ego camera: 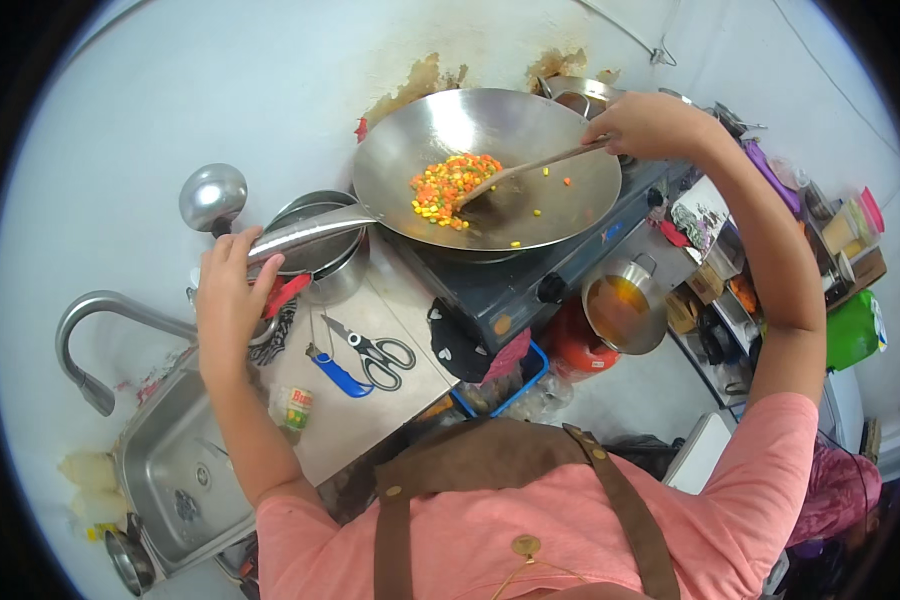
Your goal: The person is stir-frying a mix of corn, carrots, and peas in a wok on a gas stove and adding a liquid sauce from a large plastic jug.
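Note:
A large steel wok (540, 217) stands on a black gas stove (457, 289), holding a heap of diced mixed vegetables (450, 184), orange, yellow and some green. A few loose pieces lie on its right side. My left hand (232, 300) is on the wok's metal handle (311, 231), thumb below it and fingers over it. With my right hand (641, 126) I grip the upper end of a wooden spatula (540, 161); its blade rests at the right edge of the vegetables, inside the wok.
Stacked steel pots (345, 270) stand under the wok's handle. Scissors (382, 360) and a blue-handled tool (341, 375) lie on the counter, left of the stove. A sink (187, 480) with a faucet (105, 300) is at the left. A pan of orange-brown liquid (619, 307) is right of the stove.

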`<state>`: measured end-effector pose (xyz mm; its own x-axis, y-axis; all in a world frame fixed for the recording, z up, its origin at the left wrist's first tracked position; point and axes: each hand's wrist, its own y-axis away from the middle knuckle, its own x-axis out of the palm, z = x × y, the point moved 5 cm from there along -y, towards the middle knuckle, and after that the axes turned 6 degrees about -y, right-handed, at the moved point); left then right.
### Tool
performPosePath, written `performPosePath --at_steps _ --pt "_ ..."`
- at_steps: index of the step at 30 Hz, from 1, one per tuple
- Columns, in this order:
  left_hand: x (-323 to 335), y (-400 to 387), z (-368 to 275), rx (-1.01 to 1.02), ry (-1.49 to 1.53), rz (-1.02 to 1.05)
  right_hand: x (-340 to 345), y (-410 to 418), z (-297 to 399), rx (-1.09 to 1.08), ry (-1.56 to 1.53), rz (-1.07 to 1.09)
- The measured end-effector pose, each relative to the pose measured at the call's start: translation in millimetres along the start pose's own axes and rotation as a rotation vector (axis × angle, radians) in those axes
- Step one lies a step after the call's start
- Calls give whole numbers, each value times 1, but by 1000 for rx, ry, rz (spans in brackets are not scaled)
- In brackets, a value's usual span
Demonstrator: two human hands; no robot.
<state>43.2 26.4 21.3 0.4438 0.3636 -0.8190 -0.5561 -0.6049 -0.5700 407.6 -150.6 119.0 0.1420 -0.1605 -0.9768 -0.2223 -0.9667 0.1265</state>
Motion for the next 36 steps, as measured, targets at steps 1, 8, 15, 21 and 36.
performPosePath --at_steps 1,8,15,21,36 --pt "0 -1 -1 15 1 -5 -2 -3 2 -4 1 -5" --pt "-1 2 1 4 6 5 9 -32 11 -9 48 -89" --pt "-2 0 -2 -1 15 22 -18 -26 15 4 93 -32" --pt "-1 1 -1 13 -11 -15 -4 -64 -1 120 159 -80" --pt "-2 0 -3 18 -8 20 -38 23 24 116 -1 -39"
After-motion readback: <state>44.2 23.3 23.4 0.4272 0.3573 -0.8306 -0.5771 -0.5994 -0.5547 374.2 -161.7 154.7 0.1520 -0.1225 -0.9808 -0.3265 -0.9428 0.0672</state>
